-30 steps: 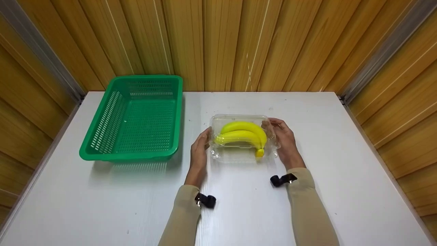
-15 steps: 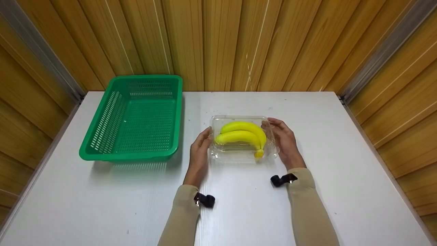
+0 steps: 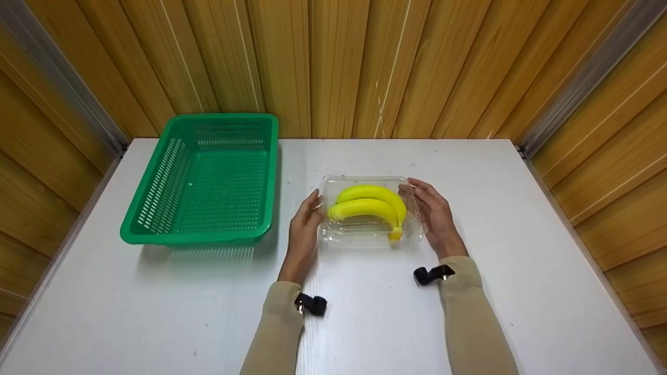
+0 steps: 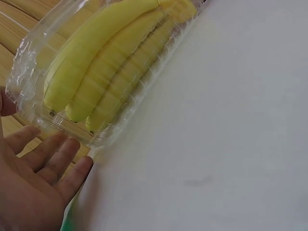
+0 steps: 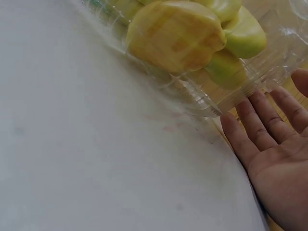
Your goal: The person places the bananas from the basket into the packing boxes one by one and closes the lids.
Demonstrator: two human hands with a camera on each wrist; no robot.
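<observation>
A clear plastic clamshell box (image 3: 357, 240) sits on the white table (image 3: 375, 323), with a bunch of yellow bananas (image 3: 367, 207) inside. The bananas' stem points to the front right. My left hand (image 3: 304, 232) is at the box's left side; the left wrist view shows its fingers (image 4: 77, 175) spread and fairly straight by the box end. On the opposite side is my right hand (image 3: 437, 216). In the right wrist view, the fingertips (image 5: 230, 122) meet or nearly meet the box's edge, with the fingers extended. Whether each fingertip touches is hard to tell.
A green perforated plastic basket (image 3: 221, 237) stands on the left of the table, apart from the left hand. Wood-patterned panels (image 3: 338, 67) rise behind the table and along both sides.
The left hand's fingers have loosened slightly from the box's side. The box looks settled a little flatter. The right hand has barely moved.
</observation>
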